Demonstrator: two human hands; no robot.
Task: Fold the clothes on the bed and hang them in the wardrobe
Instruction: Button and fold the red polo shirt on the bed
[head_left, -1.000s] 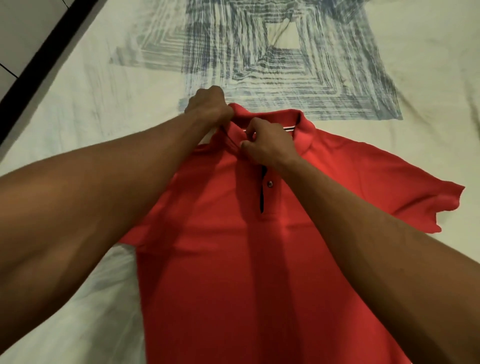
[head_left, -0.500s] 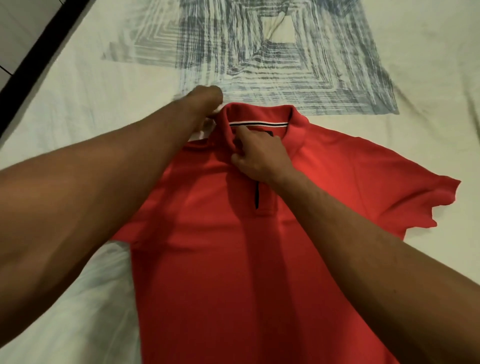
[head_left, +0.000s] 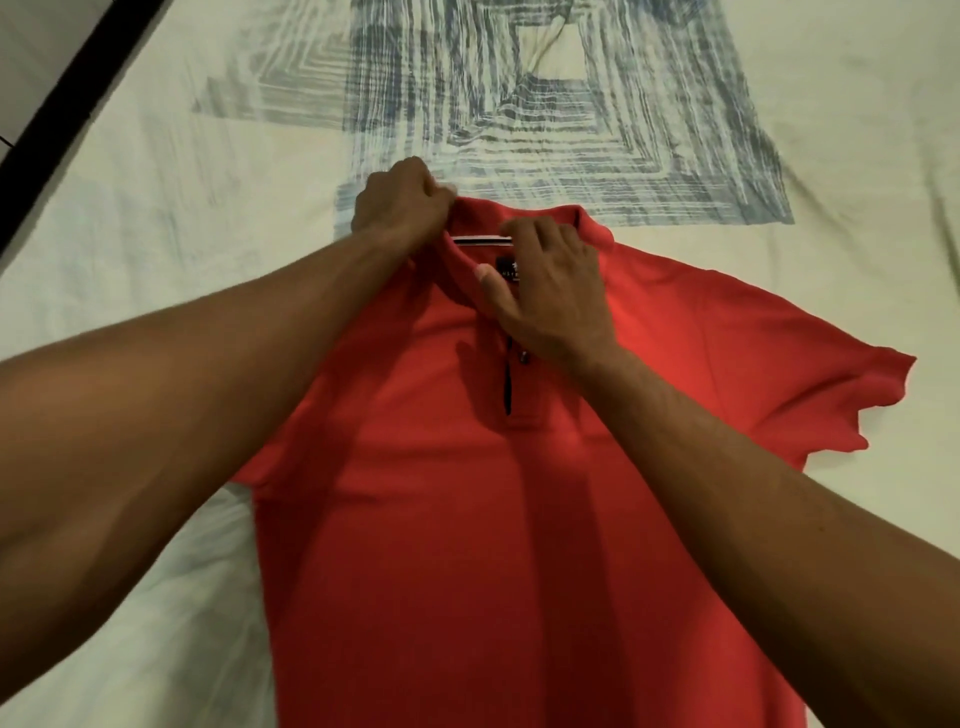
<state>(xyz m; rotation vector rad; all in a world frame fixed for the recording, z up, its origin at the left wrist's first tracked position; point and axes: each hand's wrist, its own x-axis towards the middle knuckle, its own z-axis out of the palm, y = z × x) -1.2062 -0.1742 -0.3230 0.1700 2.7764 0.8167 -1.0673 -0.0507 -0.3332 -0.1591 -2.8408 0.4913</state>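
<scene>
A: Where the red polo shirt (head_left: 467, 519) lies front-up and flat on the bed (head_left: 156, 234), what are the hands doing?

B: Left hand (head_left: 400, 205) is fisted, gripping the collar (head_left: 519, 221) at its left end. Right hand (head_left: 550, 291) rests on the collar front with fingers curled over its edge, thumb beside the neck label (head_left: 511, 270).

A: Placket?

B: Unbuttoned, just below the right hand.

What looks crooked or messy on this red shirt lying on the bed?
The red polo shirt's collar stands up unfolded, label showing, with both hands on it. The right sleeve's hem is wavy and curled. No damage or stains visible.
</scene>
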